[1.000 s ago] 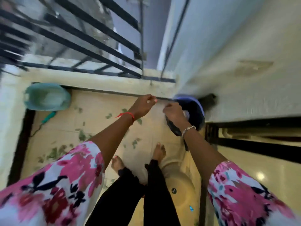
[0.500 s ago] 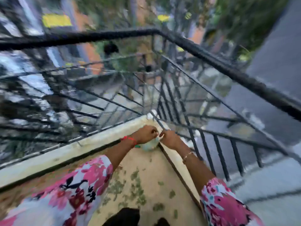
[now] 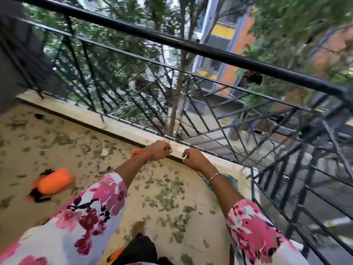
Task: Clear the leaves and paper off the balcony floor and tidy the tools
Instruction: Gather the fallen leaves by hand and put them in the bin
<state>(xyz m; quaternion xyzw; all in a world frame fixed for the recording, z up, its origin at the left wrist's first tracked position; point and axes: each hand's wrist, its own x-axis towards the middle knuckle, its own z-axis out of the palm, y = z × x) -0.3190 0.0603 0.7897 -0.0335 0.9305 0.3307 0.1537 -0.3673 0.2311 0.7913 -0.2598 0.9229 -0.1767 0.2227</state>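
Motion blur smears the frame, and the yellow panels [image 3: 222, 31] on the building at upper right are too smeared to read as signs.

Green leaves [image 3: 168, 197] lie scattered over the tan balcony floor [image 3: 200, 222], thickest through the centre and lower middle. A pale scrap [image 3: 104, 152], perhaps paper, lies among them left of centre.

At mid-frame the left hand [image 3: 159, 150] and right hand [image 3: 193, 159] are held side by side in front of the stone ledge [image 3: 124, 129], a small gap between them. Both have their fingers curled as if pinching, but I cannot tell whether either holds anything. The left wrist carries a red thread [image 3: 139, 154] and the right a thin bracelet [image 3: 213, 176]. Pink flowered sleeves [image 3: 91, 213] fill the lower corners.

An orange object [image 3: 53, 181] with black parts lies on the floor at left. A small green-handled tool [image 3: 43, 118] lies at far upper left, near the ledge. A teal container [image 3: 230, 181] sits in the corner at right, partly hidden by the right forearm.

The black railing [image 3: 191, 44] runs along the ledge from upper left to right, with trees behind it.
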